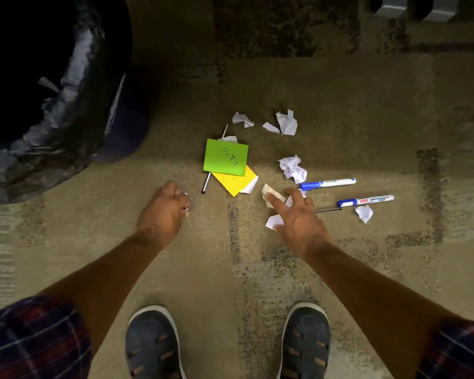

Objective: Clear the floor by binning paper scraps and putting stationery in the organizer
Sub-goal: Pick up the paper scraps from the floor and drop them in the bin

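Paper scraps and stationery lie scattered on the carpet. My right hand (298, 214) is spread open over them, its index finger on a tan scrap (268, 191), with a white scrap (273, 221) under the thumb side. My left hand (162, 212) is curled shut, and small white bits show at its fingertips. A green sticky note (226, 157) overlaps a yellow note (234, 183) and a black pen (206, 184). Crumpled white papers (292, 166) (285, 123) (242, 120) (364, 213) lie around. Two blue whiteboard markers (327, 183) (364, 201) and a thin black pen (327, 210) lie to the right.
A large bin with a black liner (66, 91) stands at the upper left, close to my left hand. My two dark shoes (151, 343) (305, 340) stand at the bottom of the view. No organizer is in view. Furniture legs (411, 9) show at the top right.
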Motion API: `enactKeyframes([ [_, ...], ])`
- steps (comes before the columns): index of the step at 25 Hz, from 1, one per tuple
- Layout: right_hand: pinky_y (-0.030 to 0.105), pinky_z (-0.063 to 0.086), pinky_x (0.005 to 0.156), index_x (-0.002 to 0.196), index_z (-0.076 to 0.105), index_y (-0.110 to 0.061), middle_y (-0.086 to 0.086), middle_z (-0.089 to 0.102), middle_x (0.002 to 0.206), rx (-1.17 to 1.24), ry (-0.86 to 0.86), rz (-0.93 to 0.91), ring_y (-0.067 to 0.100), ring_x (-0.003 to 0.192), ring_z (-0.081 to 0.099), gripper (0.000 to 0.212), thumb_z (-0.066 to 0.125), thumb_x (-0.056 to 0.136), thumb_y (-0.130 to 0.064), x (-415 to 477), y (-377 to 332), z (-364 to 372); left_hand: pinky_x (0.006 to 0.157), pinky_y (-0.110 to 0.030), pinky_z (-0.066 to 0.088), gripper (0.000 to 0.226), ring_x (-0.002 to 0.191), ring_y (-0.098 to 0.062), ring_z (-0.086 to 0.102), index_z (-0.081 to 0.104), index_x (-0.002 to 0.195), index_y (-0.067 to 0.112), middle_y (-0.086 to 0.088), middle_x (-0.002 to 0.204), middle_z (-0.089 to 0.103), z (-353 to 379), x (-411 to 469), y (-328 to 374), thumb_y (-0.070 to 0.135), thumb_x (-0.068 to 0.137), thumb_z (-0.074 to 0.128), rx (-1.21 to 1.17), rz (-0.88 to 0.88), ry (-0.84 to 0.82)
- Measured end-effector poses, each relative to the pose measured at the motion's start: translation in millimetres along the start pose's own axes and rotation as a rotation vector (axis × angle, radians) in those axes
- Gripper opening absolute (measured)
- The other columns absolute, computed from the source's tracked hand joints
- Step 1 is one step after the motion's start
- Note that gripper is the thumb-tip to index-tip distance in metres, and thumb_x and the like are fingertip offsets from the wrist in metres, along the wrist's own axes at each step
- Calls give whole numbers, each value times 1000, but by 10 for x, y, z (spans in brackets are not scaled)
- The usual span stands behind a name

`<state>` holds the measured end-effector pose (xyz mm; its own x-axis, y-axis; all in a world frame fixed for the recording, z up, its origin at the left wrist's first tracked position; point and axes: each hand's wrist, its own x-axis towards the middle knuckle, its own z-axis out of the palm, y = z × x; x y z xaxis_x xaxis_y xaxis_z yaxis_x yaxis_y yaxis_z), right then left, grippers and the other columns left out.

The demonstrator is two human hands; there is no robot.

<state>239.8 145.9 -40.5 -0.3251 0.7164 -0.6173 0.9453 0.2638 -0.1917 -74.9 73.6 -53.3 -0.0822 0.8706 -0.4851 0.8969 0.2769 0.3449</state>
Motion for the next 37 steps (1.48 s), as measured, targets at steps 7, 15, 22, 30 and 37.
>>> enactKeyframes([
  [7,46,59,90,140,54,-28,11,46,133,0,39,-74,34,110,58,61,66,87,2,174,-91,-46,78,-23,42,9,85,-27,62,78,78,5,-15,99,61,-33,9,112,-3,82,76,-313,-156,89],
  [15,22,41,75,107,77,-12,16,71,109,217,69,153,27,91,64,29,56,92,0,84,-138,-17,75,-11,43,7,81,-17,63,79,79,2,-14,96,65,-3,-291,346,-2,84,79,-436,-236,158],
  [22,13,44,67,93,81,-17,6,76,97,414,150,223,10,75,61,17,69,87,-5,-536,-273,-414,68,-20,57,13,71,-24,72,78,74,6,-13,81,77,-249,-818,660,9,85,84,-577,-428,156],
  [30,38,58,61,74,74,-22,-2,72,66,1026,176,399,22,60,68,14,82,80,-13,-1146,-801,-1480,62,-20,59,20,70,-22,72,77,91,-6,-19,85,80,-1307,-1225,1304,6,79,88,-1252,-744,343],
  [37,19,49,42,80,72,-12,12,69,73,1252,204,248,21,52,64,8,77,86,-10,-1271,-1660,-2512,67,-20,60,10,75,-17,75,74,87,8,-9,83,80,-2380,-1507,1522,1,87,81,-1522,-787,593],
])
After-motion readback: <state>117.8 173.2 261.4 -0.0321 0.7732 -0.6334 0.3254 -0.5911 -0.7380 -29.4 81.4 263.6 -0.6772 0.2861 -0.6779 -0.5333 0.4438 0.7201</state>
